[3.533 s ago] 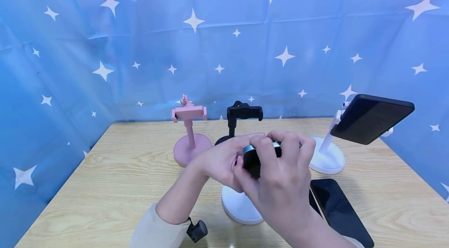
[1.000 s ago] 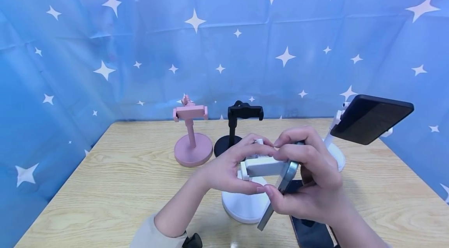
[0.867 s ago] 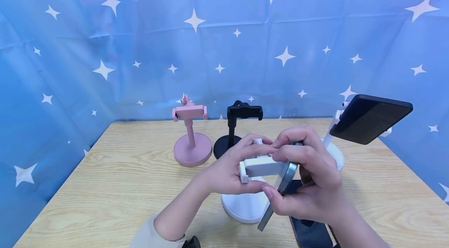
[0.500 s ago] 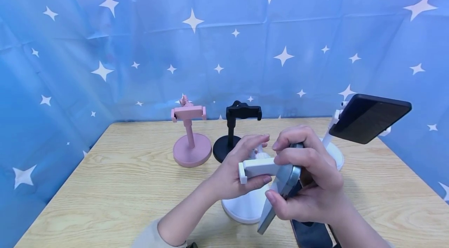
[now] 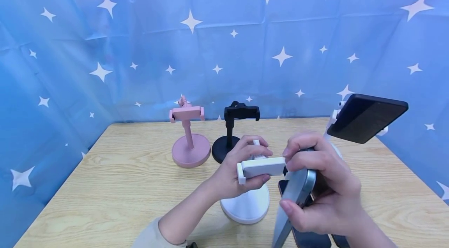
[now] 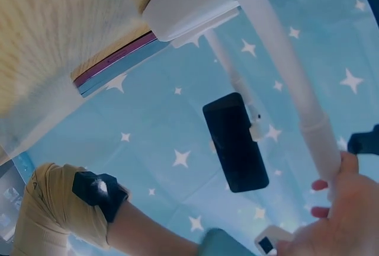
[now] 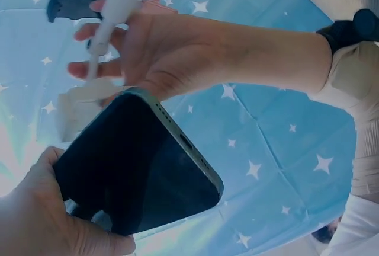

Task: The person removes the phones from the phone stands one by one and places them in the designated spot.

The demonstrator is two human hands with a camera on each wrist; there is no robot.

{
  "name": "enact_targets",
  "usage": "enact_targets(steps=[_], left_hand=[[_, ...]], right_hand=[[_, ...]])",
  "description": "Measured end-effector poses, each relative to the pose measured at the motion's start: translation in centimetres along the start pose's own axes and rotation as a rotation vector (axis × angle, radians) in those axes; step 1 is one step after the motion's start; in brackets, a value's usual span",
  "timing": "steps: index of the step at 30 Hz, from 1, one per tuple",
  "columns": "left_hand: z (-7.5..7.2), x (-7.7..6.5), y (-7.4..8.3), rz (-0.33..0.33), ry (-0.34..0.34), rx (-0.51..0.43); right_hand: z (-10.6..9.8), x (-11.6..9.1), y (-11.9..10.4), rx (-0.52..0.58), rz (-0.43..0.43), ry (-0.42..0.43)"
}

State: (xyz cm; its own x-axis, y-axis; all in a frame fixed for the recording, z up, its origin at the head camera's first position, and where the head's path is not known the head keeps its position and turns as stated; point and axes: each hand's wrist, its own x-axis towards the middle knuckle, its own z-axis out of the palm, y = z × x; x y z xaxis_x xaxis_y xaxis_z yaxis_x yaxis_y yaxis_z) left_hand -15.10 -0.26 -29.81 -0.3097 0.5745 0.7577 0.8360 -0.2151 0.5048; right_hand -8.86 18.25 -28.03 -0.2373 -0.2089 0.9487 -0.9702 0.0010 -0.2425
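My left hand (image 5: pixel 233 172) grips the head of a white phone stand (image 5: pixel 263 167) from behind, thumb below the clamp and fingers above. The stand's round base (image 5: pixel 247 205) sits on the table, and the left wrist view shows its white post (image 6: pixel 284 60) rising to the hand. Just right of the clamp, my right hand (image 5: pixel 327 189) holds a phone (image 5: pixel 296 191) with a pale blue back and metallic edge, tilted on its side. In the right wrist view the phone's dark screen (image 7: pixel 130 161) shows, thumb and fingers at its edges.
Behind stand a pink phone stand (image 5: pixel 191 150) and a black phone stand (image 5: pixel 222 148). At the right, another white stand (image 5: pixel 331 121) carries a dark phone (image 5: pixel 368 118). Dark phones (image 5: pixel 312 238) lie on the wooden table (image 5: pixel 115 185) under my right hand. A starry blue cloth (image 5: pixel 158 53) hangs behind.
Both hands first met over the stand's head with the phone at the clamp. The right hand has since drawn the phone rightward, off the clamp's end. The left hand stays on the stand's head.
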Motion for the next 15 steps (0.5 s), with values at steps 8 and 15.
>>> enact_targets(steps=[8,15], left_hand=[[0.2,0.4,-0.2,0.030,0.000,-0.011],[0.4,1.1,-0.3,0.052,0.025,0.001]], right_hand=[[-1.8,1.5,-3.5,-0.334,0.330,-0.147],[-5.3,-1.6,-3.4,-0.744,0.558,-0.317]])
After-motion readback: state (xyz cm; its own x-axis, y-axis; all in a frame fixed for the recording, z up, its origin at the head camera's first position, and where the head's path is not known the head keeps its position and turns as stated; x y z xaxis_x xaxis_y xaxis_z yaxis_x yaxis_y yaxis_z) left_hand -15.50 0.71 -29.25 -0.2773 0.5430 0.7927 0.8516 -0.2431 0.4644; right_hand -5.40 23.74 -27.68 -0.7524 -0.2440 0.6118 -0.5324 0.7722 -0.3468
